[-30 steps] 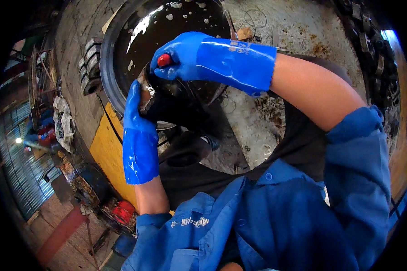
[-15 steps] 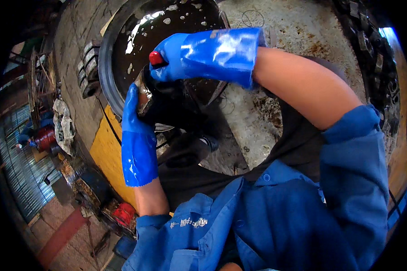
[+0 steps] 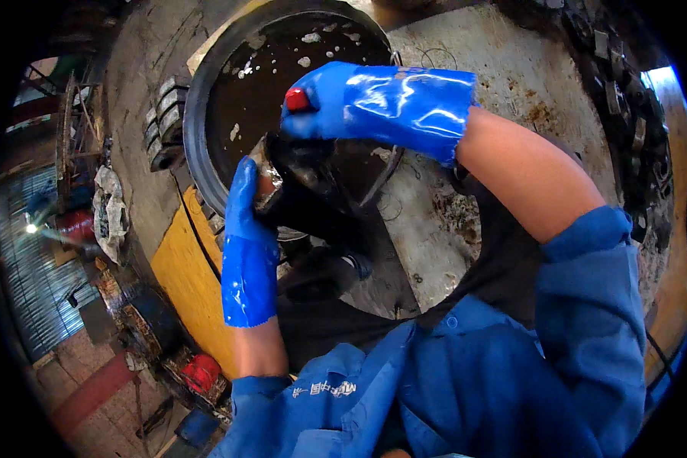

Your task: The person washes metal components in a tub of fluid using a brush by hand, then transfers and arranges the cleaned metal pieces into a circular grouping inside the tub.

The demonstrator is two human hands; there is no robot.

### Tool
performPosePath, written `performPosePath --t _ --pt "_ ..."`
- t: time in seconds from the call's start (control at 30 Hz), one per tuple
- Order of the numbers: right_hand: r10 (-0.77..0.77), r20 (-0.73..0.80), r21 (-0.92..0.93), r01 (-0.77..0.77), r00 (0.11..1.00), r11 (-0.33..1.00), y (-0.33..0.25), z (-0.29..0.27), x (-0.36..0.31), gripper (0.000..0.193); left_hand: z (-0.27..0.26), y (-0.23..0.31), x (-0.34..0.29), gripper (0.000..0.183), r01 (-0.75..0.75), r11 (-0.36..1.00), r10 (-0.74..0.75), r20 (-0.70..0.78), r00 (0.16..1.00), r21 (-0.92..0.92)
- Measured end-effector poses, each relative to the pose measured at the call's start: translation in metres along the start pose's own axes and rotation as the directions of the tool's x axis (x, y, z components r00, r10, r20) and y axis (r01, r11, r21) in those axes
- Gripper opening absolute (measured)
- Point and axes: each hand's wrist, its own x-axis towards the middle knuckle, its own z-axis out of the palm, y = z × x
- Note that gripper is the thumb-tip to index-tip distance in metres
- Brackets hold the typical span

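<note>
My left hand (image 3: 244, 221), in a long blue rubber glove, closes on the edge of a curved dark metal piece (image 3: 268, 187) with a shiny wet rim. The piece is tilted over the near side of a round basin (image 3: 196, 126) of dark, foam-flecked liquid. My right hand (image 3: 313, 99), gloved alike, is wrapped round a red handle (image 3: 297, 99) just above the metal piece. What the handle belongs to is hidden by the glove and the shadow.
Several curved metal blocks (image 3: 168, 118) stand stacked left of the basin. A yellow board (image 3: 183, 267) lies at the left, crossed by a dark cable. A stained pale plate (image 3: 504, 76) is at the right, with dark metal parts (image 3: 626, 114) beyond.
The whole view has shifted, so basin and hands sit further right. My right hand is slightly further from the metal piece. A bright spot of light shows at the far left.
</note>
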Motion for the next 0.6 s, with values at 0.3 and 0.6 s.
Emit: performPosePath --t 0.3,0.6 --pt "0.015 0.113 0.076 -0.024 0.993 0.997 0.003 -0.003 -0.007 0.036 0.004 -0.002 0.001 0.051 -0.008 0.997 0.016 -0.118 0.993 0.072" --pt "0.191 0.093 -0.079 -0.184 0.977 0.980 -0.012 -0.017 -0.018 0.035 -0.022 -0.017 0.014 0.058 -0.083 0.996 0.082 -0.019 0.996 -0.024"
